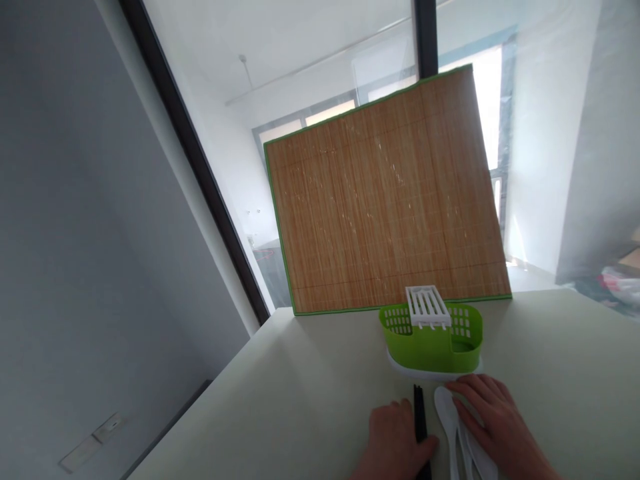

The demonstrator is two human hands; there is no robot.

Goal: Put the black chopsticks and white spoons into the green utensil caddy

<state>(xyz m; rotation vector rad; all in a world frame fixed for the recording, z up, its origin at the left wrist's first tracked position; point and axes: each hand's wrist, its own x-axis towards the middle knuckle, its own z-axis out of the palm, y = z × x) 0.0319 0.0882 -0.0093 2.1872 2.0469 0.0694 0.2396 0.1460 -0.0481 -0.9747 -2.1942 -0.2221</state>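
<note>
My left hand (396, 437) is closed around several black chopsticks (419, 408), with the thumb lying across them and their tips pointing away from me. To its right, my right hand (493, 417) rests over a bunch of white spoons (445, 403), thumb and fingertips against their upper ends. The spoons' lower parts run toward the bottom edge of the view, and the palm covers some of them. Just beyond both hands stands a green utensil basket (420, 350) on a white base, with a white slatted piece (428, 307) across its back rim.
A bamboo mat (385, 200) with green edging leans against the glass behind the white table (310, 400). A grey wall (100, 200) with a socket plate (107, 428) stands on the left. Past the table's right side lie some bagged items (620, 285).
</note>
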